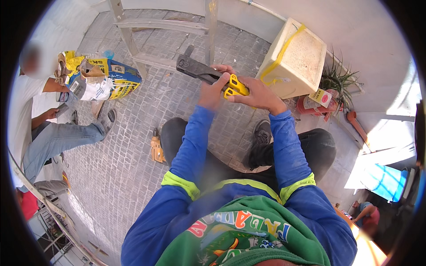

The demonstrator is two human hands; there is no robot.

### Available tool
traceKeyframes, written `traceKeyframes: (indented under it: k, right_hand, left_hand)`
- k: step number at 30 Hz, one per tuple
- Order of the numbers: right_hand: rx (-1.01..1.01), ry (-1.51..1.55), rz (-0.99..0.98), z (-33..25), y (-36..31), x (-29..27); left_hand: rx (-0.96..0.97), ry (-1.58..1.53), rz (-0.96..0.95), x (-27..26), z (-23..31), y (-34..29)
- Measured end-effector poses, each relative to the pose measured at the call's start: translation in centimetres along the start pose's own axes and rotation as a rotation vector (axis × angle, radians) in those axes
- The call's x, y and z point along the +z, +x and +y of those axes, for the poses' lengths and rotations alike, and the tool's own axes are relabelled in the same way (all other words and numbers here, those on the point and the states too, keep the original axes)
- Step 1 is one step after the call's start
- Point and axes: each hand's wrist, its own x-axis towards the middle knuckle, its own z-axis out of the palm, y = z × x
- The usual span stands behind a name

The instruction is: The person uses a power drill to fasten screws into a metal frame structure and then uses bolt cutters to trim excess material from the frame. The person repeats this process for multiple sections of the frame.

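In front of me, above my knees, I hold a long black tool with a yellow cut-out part at its right end. Its exact kind is not clear. The black body points up and to the left, and a short tab stands up from its far end. My left hand is closed around the middle, thumb on top. At the yellow end my right hand grips with thumb and fingers, partly covering that end. Both hands are close together, well off the paved floor.
An orange-yellow power drill stands by my left knee. A torn blue and yellow bag is at the left, beside a person. A metal frame rises ahead. At right are a pale foam box and a potted plant.
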Motion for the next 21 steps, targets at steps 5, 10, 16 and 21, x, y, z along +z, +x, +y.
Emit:
traceKeyframes:
  k: [5,10,16,21]
  right_hand:
    - [-0.108,-0.072,0.021,-3.8,-0.5,-1.7]
    - [-0.113,-0.345,0.113,-7.8,-3.5,-3.1]
    - [0.078,-0.428,0.271,-9.2,-7.4,-6.4]
    - [0.118,-0.389,0.428,-8.0,-7.9,-6.8]
  left_hand:
    - [-0.288,0.251,-0.37,-5.6,3.4,-2.1]
    - [-0.271,0.678,-0.26,-7.8,2.3,-2.8]
    - [-0.072,0.222,0.365,-8.0,5.6,5.5]
    - [-0.056,-0.045,0.423,-4.0,8.2,16.9]
